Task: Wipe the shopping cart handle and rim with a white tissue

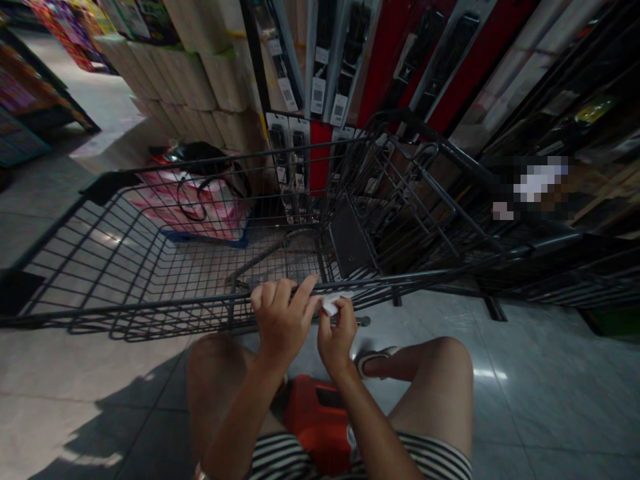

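I sit low in front of a black wire shopping cart (150, 267) that is tipped on its side. My left hand (283, 320) rests at the cart's lower rim, fingers curled, touching a small white scrap (334, 303). My right hand (337, 337) pinches the same white scrap just beside the left hand. What the scrap is, I cannot make out. An orange-red stool or container (315, 420) shows between my knees.
A pink bag with black straps (200, 200) lies beyond the cart on the floor. Stacked beige boxes (200, 73) stand behind it. Hanging packaged goods (325, 73) and dark racks (550, 133) fill the right. Shelves (30, 100) line the far left aisle.
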A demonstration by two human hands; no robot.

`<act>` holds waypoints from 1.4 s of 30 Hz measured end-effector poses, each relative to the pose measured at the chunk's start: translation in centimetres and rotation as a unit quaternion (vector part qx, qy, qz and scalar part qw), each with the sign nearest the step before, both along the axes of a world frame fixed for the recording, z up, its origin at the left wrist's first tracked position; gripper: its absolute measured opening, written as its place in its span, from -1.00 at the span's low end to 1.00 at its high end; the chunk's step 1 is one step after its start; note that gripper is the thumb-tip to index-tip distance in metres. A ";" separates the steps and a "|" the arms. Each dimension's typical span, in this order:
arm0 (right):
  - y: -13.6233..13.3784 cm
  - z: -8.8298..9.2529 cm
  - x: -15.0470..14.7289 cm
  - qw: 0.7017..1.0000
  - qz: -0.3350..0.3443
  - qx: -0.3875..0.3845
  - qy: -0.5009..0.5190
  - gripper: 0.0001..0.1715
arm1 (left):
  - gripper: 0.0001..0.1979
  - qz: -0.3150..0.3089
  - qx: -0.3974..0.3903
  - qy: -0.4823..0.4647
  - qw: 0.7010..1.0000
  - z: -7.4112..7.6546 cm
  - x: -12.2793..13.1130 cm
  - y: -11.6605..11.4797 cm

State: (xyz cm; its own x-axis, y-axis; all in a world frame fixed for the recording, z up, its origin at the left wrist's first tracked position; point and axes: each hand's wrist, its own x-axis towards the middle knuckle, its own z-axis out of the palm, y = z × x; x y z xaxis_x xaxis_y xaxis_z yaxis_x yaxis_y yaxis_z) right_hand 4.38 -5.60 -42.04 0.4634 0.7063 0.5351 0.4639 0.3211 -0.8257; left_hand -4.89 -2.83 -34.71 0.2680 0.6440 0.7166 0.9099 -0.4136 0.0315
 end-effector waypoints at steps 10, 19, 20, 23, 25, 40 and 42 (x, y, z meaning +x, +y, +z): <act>0.2 -2.6 -0.6 0.997 0.044 -0.060 -0.018 -0.85 | -0.79 0.001 0.001 0.001 1.000 0.0 0.1 0.0; -0.8 -3.7 0.7 0.988 0.030 -0.150 0.003 -0.86 | -0.79 -0.004 -0.002 0.000 1.000 0.0 0.1 -0.1; -1.0 -3.6 1.2 0.988 0.021 -0.154 0.008 -0.87 | -0.79 -0.007 0.000 -0.002 1.000 0.0 0.1 -0.1; -1.9 -2.8 2.6 0.987 -0.007 -0.156 0.026 -0.89 | -0.78 -0.010 0.001 -0.003 1.000 0.0 0.1 -0.1; -2.5 -2.0 3.3 0.988 -0.019 -0.149 0.038 -0.89 | -0.78 -0.008 0.001 -0.002 1.000 0.0 0.1 -0.2; 0.0 1.5 1.5 0.996 0.005 -0.053 0.067 -0.93 | -0.79 0.003 -0.009 0.002 1.000 0.1 0.1 -0.1; -0.1 1.0 1.1 0.996 0.006 -0.058 0.062 -0.92 | -0.79 0.004 -0.010 0.003 1.000 0.1 0.1 -0.1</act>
State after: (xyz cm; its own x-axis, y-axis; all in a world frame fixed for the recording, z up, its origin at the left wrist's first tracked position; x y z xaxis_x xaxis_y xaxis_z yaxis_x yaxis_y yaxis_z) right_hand 5.52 -5.67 -41.01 0.5119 0.7658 0.3892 0.3533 0.2253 -0.9080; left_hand -4.79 -2.92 -34.61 0.2680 0.6605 0.7013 0.9132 -0.4062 0.0336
